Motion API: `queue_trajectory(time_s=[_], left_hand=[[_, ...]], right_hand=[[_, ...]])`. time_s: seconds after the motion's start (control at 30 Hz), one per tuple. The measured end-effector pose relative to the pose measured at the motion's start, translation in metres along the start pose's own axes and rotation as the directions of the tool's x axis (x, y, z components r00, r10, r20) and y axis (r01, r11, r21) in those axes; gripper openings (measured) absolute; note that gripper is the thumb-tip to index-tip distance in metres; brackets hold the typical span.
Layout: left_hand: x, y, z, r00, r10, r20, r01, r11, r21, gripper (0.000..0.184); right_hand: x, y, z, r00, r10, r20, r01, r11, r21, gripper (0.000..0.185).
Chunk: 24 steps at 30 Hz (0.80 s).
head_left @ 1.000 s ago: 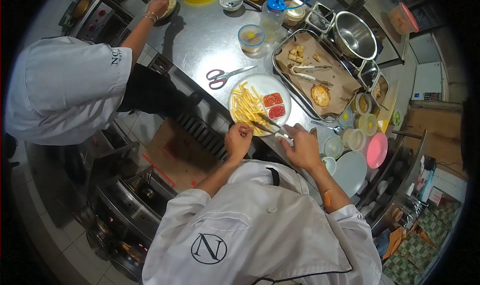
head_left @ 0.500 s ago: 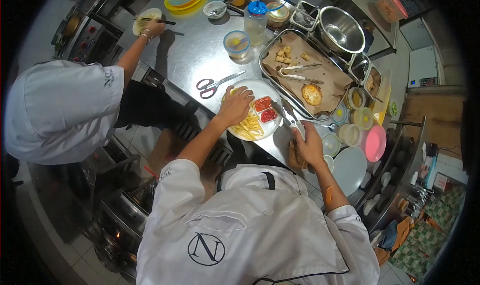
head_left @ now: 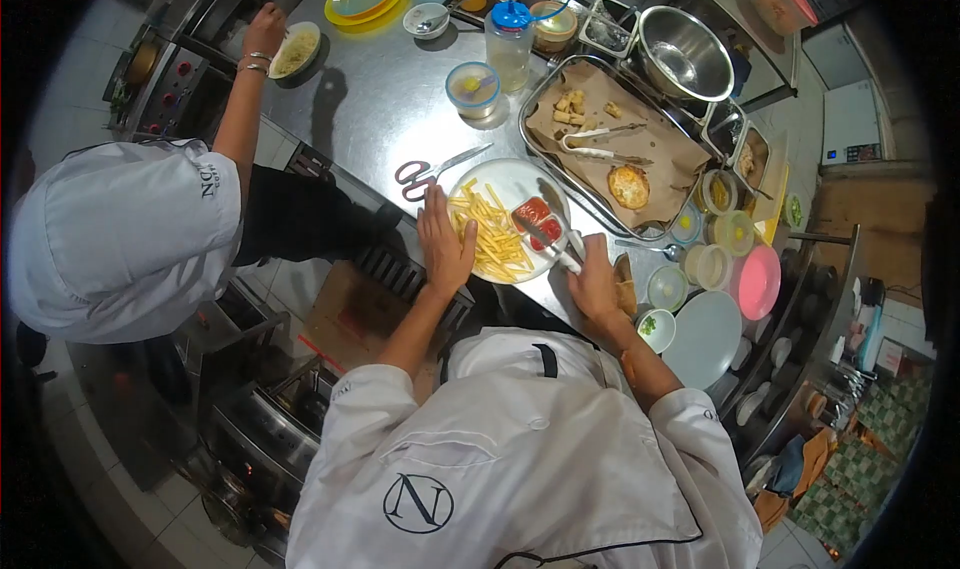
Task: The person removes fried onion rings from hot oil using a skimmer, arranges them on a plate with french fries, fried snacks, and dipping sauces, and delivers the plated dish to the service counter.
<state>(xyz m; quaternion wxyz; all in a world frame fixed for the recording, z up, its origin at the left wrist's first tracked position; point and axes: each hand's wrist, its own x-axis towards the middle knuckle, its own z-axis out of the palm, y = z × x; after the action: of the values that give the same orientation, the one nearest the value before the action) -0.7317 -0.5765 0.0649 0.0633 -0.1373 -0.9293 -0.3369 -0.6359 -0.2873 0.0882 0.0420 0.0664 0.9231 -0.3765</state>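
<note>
My left hand (head_left: 445, 244) lies with fingers stretched out along the near-left edge of a white plate (head_left: 512, 174), beside a pile of French fries (head_left: 490, 237). Two small cups of red sauce (head_left: 530, 212) sit on the plate's right side. Metal tongs with pale handles (head_left: 568, 259) are gripped in my right hand (head_left: 597, 287), and their parted tips reach over the sauce cups. Just beyond my left fingertips, scissors (head_left: 415, 177) rest on the steel table.
A paper-lined tray (head_left: 524, 119) behind the plate holds fried pieces, a round fried item (head_left: 629, 186) and white-handled tongs (head_left: 595, 147). Bowls and tubs crowd the right, including a pink plate (head_left: 754, 283). A co-worker's hand (head_left: 264, 31) is near a bowl (head_left: 297, 51) at the far left.
My left hand has drawn back off the fries to the plate's edge, uncovering them. The tongs in my right hand have moved left over the sauce cups. The co-worker's hand has lifted from the bowl.
</note>
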Motion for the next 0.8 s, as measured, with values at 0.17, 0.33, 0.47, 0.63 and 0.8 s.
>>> queue_trajectory(time_s=[0.17, 0.33, 0.47, 0.63, 0.8], left_hand=[[-0.023, 0.006, 0.029, 0.965, -0.220, -0.140, 0.212, 0.975, -0.071, 0.078], [-0.023, 0.014, 0.045, 0.945, -0.315, -0.086, 0.317, 0.948, 0.007, 0.070], [-0.019, 0.014, 0.047, 0.948, -0.295, -0.123, 0.302, 0.952, 0.043, 0.066], [-0.014, 0.015, 0.052, 0.948, -0.288, -0.134, 0.295, 0.955, 0.028, 0.066], [-0.012, 0.019, 0.048, 0.947, -0.287, -0.142, 0.280, 0.958, -0.065, 0.067]], right_hand=[[0.033, -0.027, 0.021, 0.997, -0.015, -0.074, 0.017, 0.999, 0.028, 0.079], [0.050, -0.030, 0.026, 0.999, -0.041, -0.003, 0.041, 0.998, 0.042, 0.078], [0.060, -0.041, 0.028, 0.994, -0.106, -0.039, 0.106, 0.994, -0.009, 0.077], [0.060, -0.045, 0.032, 0.992, -0.124, 0.018, 0.123, 0.990, 0.071, 0.069], [0.062, -0.040, 0.028, 0.986, -0.163, 0.026, 0.162, 0.986, 0.039, 0.065]])
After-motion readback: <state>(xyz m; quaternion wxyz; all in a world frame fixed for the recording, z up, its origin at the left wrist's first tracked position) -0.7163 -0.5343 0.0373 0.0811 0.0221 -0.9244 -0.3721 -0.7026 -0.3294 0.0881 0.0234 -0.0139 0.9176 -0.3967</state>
